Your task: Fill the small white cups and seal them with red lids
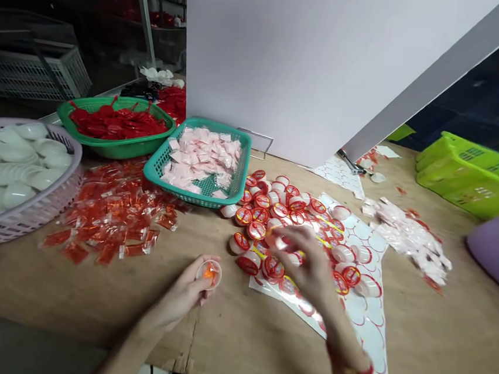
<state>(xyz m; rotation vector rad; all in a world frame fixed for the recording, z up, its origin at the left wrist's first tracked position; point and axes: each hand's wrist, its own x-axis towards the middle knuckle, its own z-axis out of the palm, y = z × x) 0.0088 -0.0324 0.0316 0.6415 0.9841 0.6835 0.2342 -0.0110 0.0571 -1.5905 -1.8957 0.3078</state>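
My left hand (pixel 191 284) is closed round a small clear plastic cup (pixel 217 279), its open top facing up. Inside the cup lies an orange-red packet (pixel 209 272), with my thumb at the rim. My right hand (pixel 306 263) is over a pile of lidded cups (pixel 260 214), slightly blurred, its thumb and fingers apart. A whitish cup shows by its fingertips; I see no firm grip on it. The cups have red lids with yellow print, and some lie on a sticker sheet (pixel 373 305) with red-edged circles.
Loose orange-red packets (pixel 115 209) cover the table's left. Behind are a teal basket (pixel 193 199) of pale pink packets, a green basket (pixel 116 150) of red pieces and a lilac basket (pixel 65 196) of white cups. Pale packets (pixel 412 238) and a lime-green crate (pixel 470 182) are at right.
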